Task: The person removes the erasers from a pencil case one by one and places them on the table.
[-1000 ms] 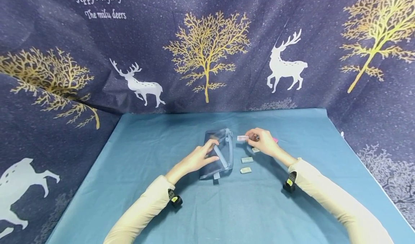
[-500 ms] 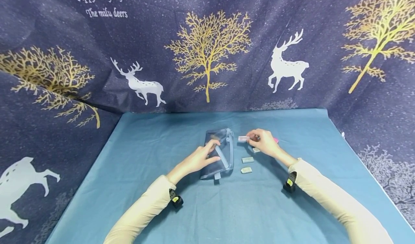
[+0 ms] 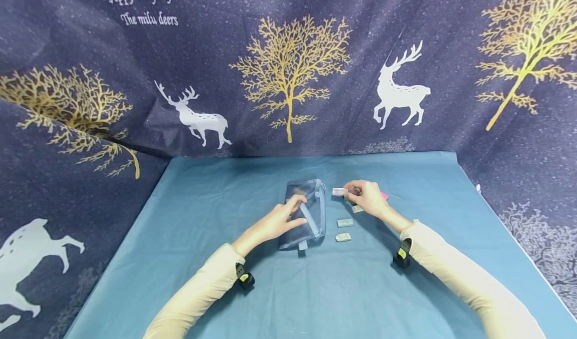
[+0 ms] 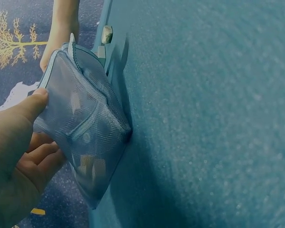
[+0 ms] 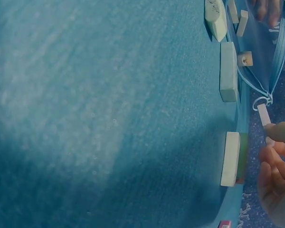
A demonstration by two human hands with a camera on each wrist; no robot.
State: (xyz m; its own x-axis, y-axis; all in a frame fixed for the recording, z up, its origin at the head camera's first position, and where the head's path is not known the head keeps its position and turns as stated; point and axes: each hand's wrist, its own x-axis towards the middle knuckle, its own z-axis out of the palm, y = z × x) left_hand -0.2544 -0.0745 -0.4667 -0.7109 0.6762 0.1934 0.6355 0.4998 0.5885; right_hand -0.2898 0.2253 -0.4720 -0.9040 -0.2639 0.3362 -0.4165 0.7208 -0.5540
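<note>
My left hand (image 3: 277, 220) grips a blue-grey mesh zip pouch (image 3: 290, 237), its thumb along the zipped edge in the left wrist view. The pouch is tilted, and several small pale blocks (image 4: 99, 170) show through its mesh. Just right of the pouch's mouth, my right hand (image 3: 368, 199) pinches a small white eraser (image 3: 339, 192) between thumb and fingers. In the right wrist view this eraser (image 5: 263, 115) points at the zip's pull ring (image 5: 261, 101). Part of the eraser is hidden by the fingertips.
On the blue cloth (image 3: 216, 199), right of the pouch, lie a pale rounded eraser (image 3: 343, 237), a rectangular one (image 3: 345, 223) and another (image 3: 357, 209) below the right hand. A pink item (image 3: 384, 195) is partly behind that hand. A dark deer-print curtain (image 3: 324, 103) rises at the back.
</note>
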